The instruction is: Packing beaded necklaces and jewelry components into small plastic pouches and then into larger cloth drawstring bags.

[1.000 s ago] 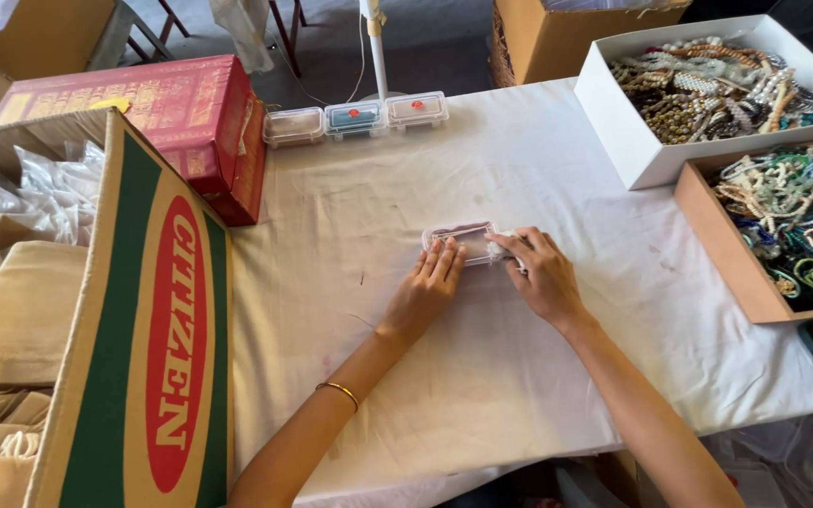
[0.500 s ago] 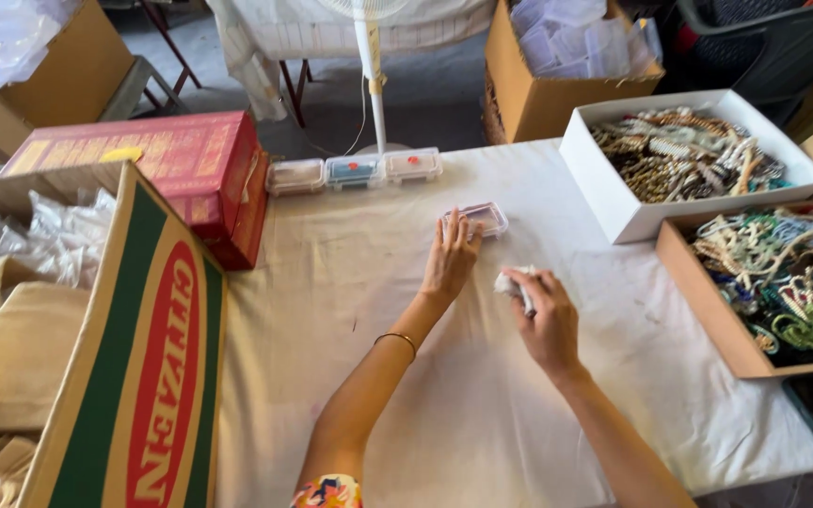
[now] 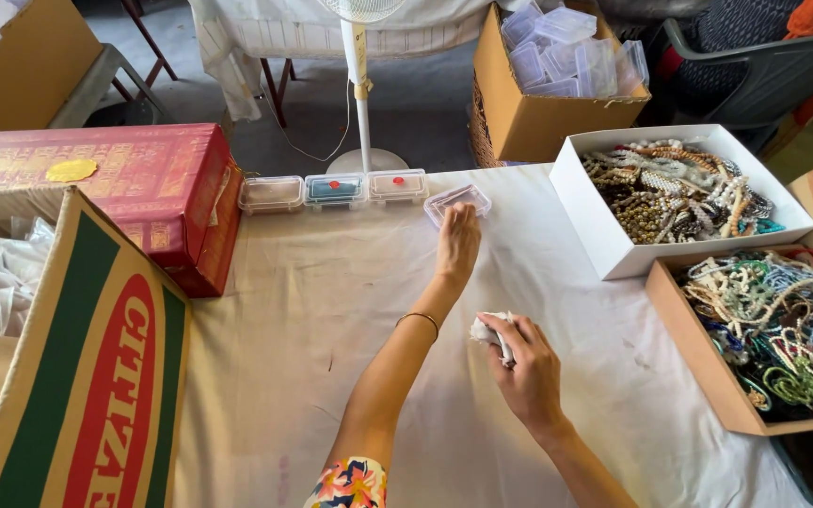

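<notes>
White cloth covers the desk (image 3: 265,376); grey floor and the pole of a standing fan (image 3: 360,94) lie behind it.

Change since half a second ago: left hand (image 3: 458,243) has pushed the small clear plastic case (image 3: 458,198) farther up the desk, now close to the far edge. Arm more stretched. Right hand (image 3: 527,367) sits nearer the person than before, with the white wad (image 3: 484,329) in it as before. A second ago both hands met over the case at mid-desk; now they are well apart.

Grip, left: fingers flat and together, fingertips resting on the case, nothing clamped. Thin bangle (image 3: 418,320) on that wrist. Grip, right: fingers curled shut on the white wad, which pokes out at the thumb side.

Surroundings, largest first:
- one big cardboard carton (image 3: 96,376) with green and red printing, left edge, flap leaning over the desk
- one red box (image 3: 124,188) at the far left corner
- one brown carton (image 3: 557,122) behind the desk, filled with empty clear cases; count unclear
- one white tray (image 3: 595,216), right, heaped with bead strings in brown and cream
- one brown tray (image 3: 708,376) just below it, heaped with green, blue and white bead strings
- three small clear cases (image 3: 335,189) in a row along the far edge, just left of the pushed one; two show a red dot

Nothing lies between the two hands; bare cloth only. Trays stand clear of both hands on the right.
</notes>
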